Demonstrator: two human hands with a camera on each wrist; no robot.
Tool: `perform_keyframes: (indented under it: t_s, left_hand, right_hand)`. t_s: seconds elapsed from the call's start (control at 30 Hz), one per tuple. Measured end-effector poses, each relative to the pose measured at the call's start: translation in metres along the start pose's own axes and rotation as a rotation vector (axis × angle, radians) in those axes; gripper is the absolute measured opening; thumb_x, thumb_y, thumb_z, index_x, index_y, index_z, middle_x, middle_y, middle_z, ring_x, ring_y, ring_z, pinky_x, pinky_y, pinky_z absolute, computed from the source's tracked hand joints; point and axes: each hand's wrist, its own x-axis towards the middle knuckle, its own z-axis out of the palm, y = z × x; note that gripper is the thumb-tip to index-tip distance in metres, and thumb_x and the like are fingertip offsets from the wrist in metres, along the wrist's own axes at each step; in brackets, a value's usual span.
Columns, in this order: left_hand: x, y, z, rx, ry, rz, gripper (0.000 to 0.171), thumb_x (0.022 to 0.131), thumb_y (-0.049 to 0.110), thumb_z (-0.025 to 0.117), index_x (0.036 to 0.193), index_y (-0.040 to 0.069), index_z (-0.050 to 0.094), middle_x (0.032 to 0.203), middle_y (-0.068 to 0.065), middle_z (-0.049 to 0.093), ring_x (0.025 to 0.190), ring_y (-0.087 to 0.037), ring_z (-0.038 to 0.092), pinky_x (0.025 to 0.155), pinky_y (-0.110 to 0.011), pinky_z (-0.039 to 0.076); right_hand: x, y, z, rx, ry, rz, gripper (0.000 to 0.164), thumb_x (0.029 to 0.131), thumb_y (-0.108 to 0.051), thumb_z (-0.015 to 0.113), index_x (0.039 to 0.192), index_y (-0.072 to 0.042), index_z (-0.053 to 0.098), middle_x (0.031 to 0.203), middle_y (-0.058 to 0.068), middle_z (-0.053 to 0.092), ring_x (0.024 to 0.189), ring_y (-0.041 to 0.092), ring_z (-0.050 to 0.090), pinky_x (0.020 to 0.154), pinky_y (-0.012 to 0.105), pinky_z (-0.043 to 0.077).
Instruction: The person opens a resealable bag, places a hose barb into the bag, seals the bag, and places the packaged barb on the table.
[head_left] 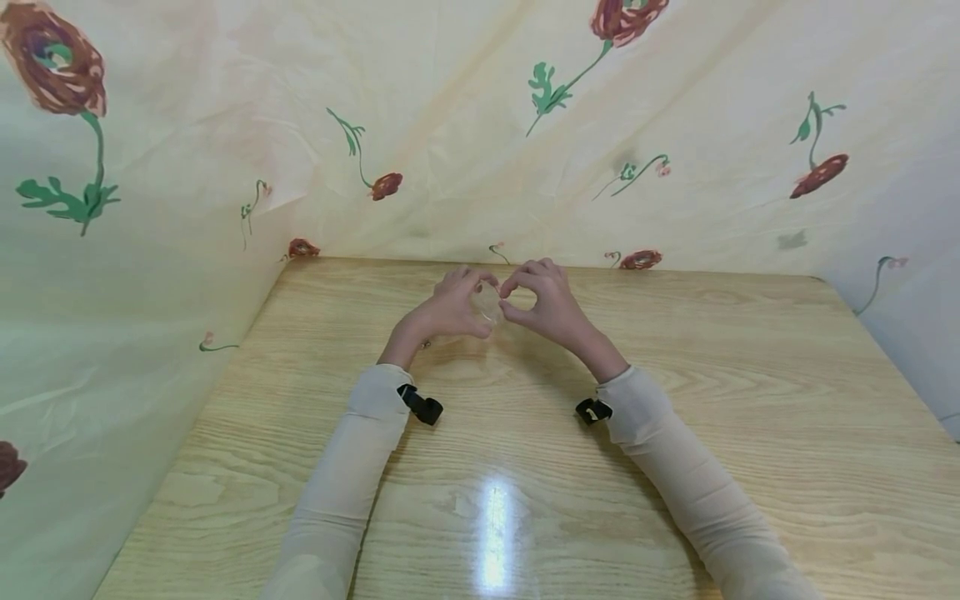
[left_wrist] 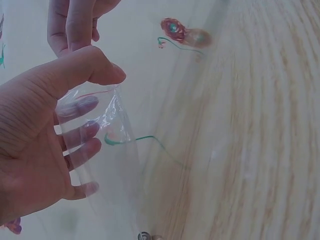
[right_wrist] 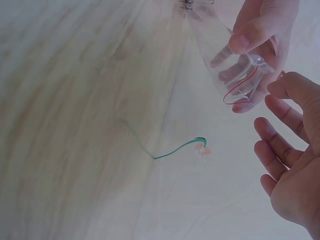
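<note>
A clear zip bag point(left_wrist: 112, 125) with a red line along its mouth hangs at a slant, and small metal pieces point(left_wrist: 145, 235) show at its lower end. My left hand point(head_left: 457, 304) holds the bag near the mouth, thumb on one side and fingers spread behind the clear film. My right hand point(head_left: 547, 300) has its thumb and index finger brought together in a ring, fingertips right at the bag's mouth edge. In the right wrist view, its other fingers point(right_wrist: 277, 140) are bent loosely beside the bag, and the mouth gapes a little.
Beneath both hands is a wood-grain table point(head_left: 480, 450), with a bright reflection near its front. A flowered cloth point(head_left: 450, 100) rises behind the table and along its left side. Each sleeve has a black wrist strap point(head_left: 422, 405).
</note>
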Motion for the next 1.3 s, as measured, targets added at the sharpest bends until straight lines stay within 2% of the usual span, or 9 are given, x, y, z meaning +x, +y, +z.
perform_keyframes:
  t_s: [0.27, 0.53, 0.83, 1.3]
  left_hand:
    - [-0.003, 0.000, -0.005, -0.028, 0.033, 0.012, 0.073, 0.079, 0.021, 0.079, 0.143, 0.006, 0.047, 0.144, -0.020, 0.043, 0.126, -0.033, 0.045, 0.104, -0.056, 0.036]
    - [-0.006, -0.004, -0.007, -0.046, 0.051, 0.008, 0.074, 0.080, 0.023, 0.081, 0.144, 0.011, 0.046, 0.138, -0.021, 0.044, 0.123, -0.031, 0.044, 0.103, -0.054, 0.037]
    - [-0.006, -0.003, -0.009, -0.048, 0.065, -0.004, 0.075, 0.079, 0.023, 0.080, 0.144, 0.008, 0.046, 0.134, -0.022, 0.044, 0.122, -0.033, 0.044, 0.101, -0.055, 0.035]
    - [-0.004, -0.004, -0.008, -0.027, 0.087, -0.005, 0.071, 0.080, 0.022, 0.081, 0.141, 0.011, 0.048, 0.132, -0.018, 0.045, 0.120, -0.031, 0.044, 0.100, -0.054, 0.035]
  right_hand:
    - [0.000, -0.003, -0.002, 0.009, -0.002, 0.006, 0.006, 0.084, -0.009, 0.079, 0.086, -0.010, 0.074, 0.099, 0.011, 0.072, 0.094, 0.030, 0.053, 0.097, 0.057, 0.034]
    - [-0.001, -0.006, -0.001, 0.006, -0.024, 0.006, 0.004, 0.084, -0.012, 0.078, 0.084, -0.010, 0.075, 0.095, 0.010, 0.072, 0.091, 0.034, 0.054, 0.091, 0.051, 0.035]
    - [-0.002, -0.009, 0.003, 0.024, -0.052, 0.001, 0.005, 0.083, -0.012, 0.079, 0.081, -0.009, 0.075, 0.091, 0.010, 0.074, 0.099, 0.032, 0.059, 0.103, 0.057, 0.035]
    - [-0.003, -0.012, 0.011, -0.001, -0.049, 0.087, 0.009, 0.084, -0.013, 0.079, 0.083, -0.005, 0.076, 0.092, 0.012, 0.072, 0.096, 0.034, 0.058, 0.103, 0.058, 0.034]
